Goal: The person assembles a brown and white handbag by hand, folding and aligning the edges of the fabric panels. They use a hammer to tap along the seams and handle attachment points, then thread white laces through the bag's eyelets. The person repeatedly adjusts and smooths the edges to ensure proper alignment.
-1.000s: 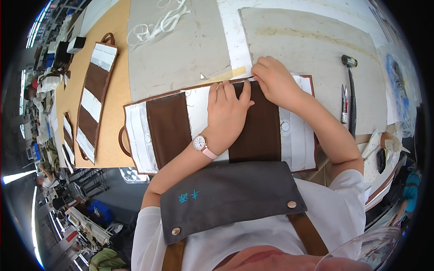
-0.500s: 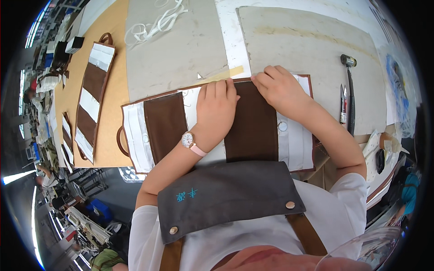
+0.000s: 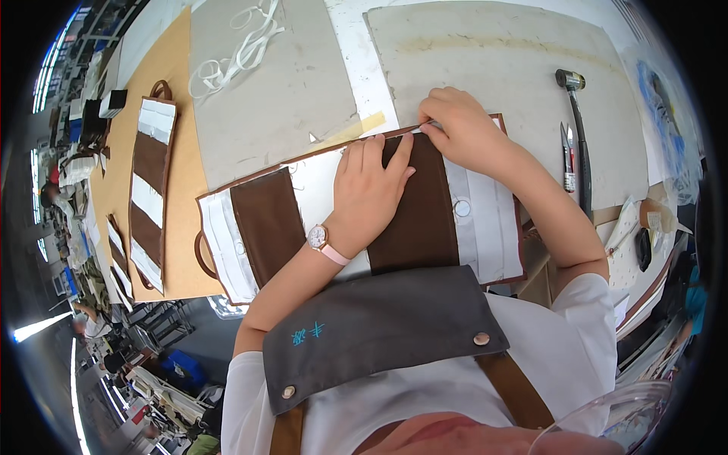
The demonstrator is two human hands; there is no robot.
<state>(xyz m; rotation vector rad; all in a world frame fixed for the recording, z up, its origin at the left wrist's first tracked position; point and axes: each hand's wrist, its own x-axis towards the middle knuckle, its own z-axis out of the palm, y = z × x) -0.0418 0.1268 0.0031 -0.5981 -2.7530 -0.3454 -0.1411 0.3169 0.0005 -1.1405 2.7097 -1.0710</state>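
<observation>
In front of me lies a brown and white bag panel (image 3: 415,220) with thin brown edging and a looped handle (image 3: 202,254) at its left end. My left hand (image 3: 370,188) rests flat on the panel near its far edge, fingers stretched and slightly apart, a watch on the wrist. Right of it, my right hand (image 3: 464,130) is closed, thumb and fingers pinching the brown edging at the far side. The fingertips partly hide the pinched spot. Near the left hand's fingertips, a strip of yellowish tape (image 3: 353,130) sits just beyond the edge.
A hammer (image 3: 580,136) and slim pointed tools (image 3: 567,158) lie at right. Grey mats (image 3: 485,61) cover the table; white strips (image 3: 246,57) lie at far left. A similar narrow striped piece (image 3: 152,189) rests on the tan board (image 3: 189,227). Clear plastic (image 3: 671,121) is at far right.
My left hand's index finger has spread away from the others, toward the right hand. My right hand has turned and pinches the edging. The view has shifted slightly.
</observation>
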